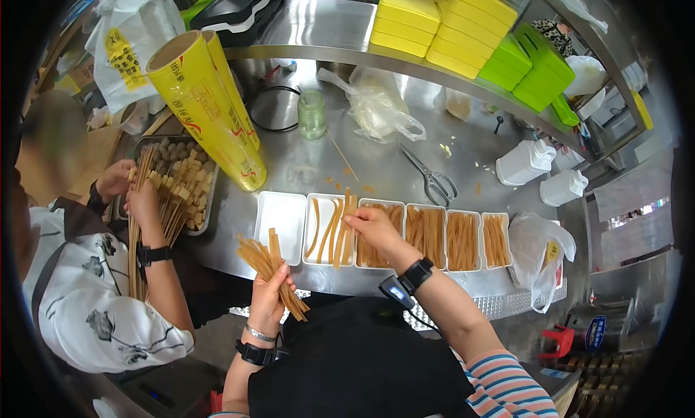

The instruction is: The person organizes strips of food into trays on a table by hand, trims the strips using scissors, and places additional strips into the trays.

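Observation:
My left hand (pixel 272 291) is closed round a loose bundle of flat brown strips (pixel 255 258), held in front of the trays. My right hand (pixel 376 230) pinches a similar brown strip (pixel 349 202) over the right side of a white tray (pixel 323 209). Several strips lie lengthwise and spaced apart in that tray. On its left, a white tray (pixel 281 222) shows its bare bottom. To the right, a row of white trays holds brown strips (pixel 425 233), packed closely together; my right hand and forearm partly cover the nearest of them.
At left, a co-worker's hands (pixel 141 193) hold skewers over a metal tray of food pieces (pixel 199 208). Yellow film rolls (pixel 206 106), a glass jar (pixel 312 115), scissors (pixel 433 180) and white jugs (pixel 525 161) stand or lie behind the trays. A plastic bag (pixel 532 251) sits at right.

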{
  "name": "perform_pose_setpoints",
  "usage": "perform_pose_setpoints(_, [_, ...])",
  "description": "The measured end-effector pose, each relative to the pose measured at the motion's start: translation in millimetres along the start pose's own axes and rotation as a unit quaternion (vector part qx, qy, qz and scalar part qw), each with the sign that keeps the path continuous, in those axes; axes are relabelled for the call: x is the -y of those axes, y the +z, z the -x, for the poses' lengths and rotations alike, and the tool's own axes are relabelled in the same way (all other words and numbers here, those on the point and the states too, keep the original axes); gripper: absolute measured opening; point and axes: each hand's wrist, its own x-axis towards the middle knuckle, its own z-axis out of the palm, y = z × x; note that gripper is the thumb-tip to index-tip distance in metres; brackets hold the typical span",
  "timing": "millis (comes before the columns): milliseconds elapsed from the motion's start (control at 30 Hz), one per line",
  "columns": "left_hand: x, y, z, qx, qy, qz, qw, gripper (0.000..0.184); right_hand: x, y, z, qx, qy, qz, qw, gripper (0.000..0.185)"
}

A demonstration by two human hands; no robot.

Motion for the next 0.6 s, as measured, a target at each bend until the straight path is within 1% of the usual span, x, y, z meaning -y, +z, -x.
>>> perform_pose_setpoints(33, [-4,1,-3,0.001,-0.003,-0.007,1.000,0.015,-4,2,-4,0.022,0.052,-0.002,0.998,0.019])
perform_pose_setpoints(67, [-8,1,-6,0.004,-0.007,-0.006,1.000,0.015,-8,4,-9,0.018,0.054,-0.001,0.998,0.019])
perform_pose_setpoints(133, [-15,3,-14,0.028,-0.015,-0.025,0.999,0.015,-11,12,-17,-0.032,0.056,0.183,0.981,0.022])
perform_pose_setpoints(167, [-19,4,-17,0.035,-0.018,-0.025,0.999,0.016,-9,16,-19,-0.036,0.058,0.184,0.981,0.022])
perform_pose_setpoints(200, [-22,5,-20,0.039,-0.022,-0.025,0.999,0.016,-7,19,-19,-0.045,-0.012,0.262,0.964,0.022])
perform_pose_setpoints(233, [-24,6,-23,0.046,-0.020,-0.033,0.998,0.016,-5,23,-19,-0.053,-0.082,0.337,0.936,0.022])
perform_pose_setpoints(267, [-25,7,-26,0.052,-0.019,-0.039,0.998,0.016,-11,25,-22,-0.056,-0.079,0.339,0.936,0.022])
perform_pose_setpoints(333, [-27,9,-30,0.060,-0.024,-0.038,0.997,0.016,-22,29,-26,-0.091,-0.107,0.436,0.889,0.021])
perform_pose_setpoints(400, [-28,11,-32,0.067,-0.027,-0.037,0.997,0.016,-24,32,-25,-0.098,-0.102,0.448,0.883,0.021])
perform_pose_setpoints(567, [-31,14,-35,0.073,-0.031,-0.034,0.996,0.016,14,41,-8,-0.108,-0.085,0.482,0.865,0.017])
perform_pose_setpoints(600, [-29,14,-35,0.072,-0.031,-0.029,0.997,0.016,20,41,1,-0.138,-0.131,0.465,0.865,0.017])
